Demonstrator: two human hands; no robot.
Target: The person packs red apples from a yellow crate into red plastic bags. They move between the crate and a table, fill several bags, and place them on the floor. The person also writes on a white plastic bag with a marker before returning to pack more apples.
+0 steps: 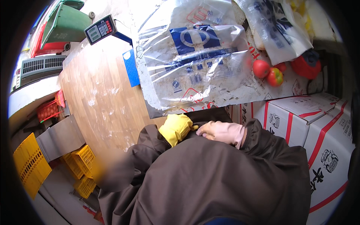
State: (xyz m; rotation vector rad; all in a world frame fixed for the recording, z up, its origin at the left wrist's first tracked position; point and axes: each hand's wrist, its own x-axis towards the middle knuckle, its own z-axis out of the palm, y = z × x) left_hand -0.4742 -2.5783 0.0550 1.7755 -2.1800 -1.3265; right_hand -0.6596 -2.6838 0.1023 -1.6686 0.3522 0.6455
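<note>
My left hand (176, 128), in a yellow glove, rests at my lap with its fingers turned inward. Just to its right lies my right hand (222, 132) in a pale pink glove, its fingers bent toward the left one. Both touch or hover close over my dark brown smock (219, 174); nothing clearly shows in either hand, and the undersides are hidden. Beyond them a table covered with worn printed sheeting (287, 91) carries a clear plastic bag (194, 64) with blue print. Red round fruits (260, 68) sit toward its right side, one (274, 77) partly yellow-green.
White cartons with red bands (323, 157) stand close on my right. A weighing scale's display (99, 29) and blue platform (131, 68) are left of the table. Yellow plastic crates (83, 160) stand at lower left, a green bin (66, 24) at upper left. Plastic packaging (277, 31) lies at back right.
</note>
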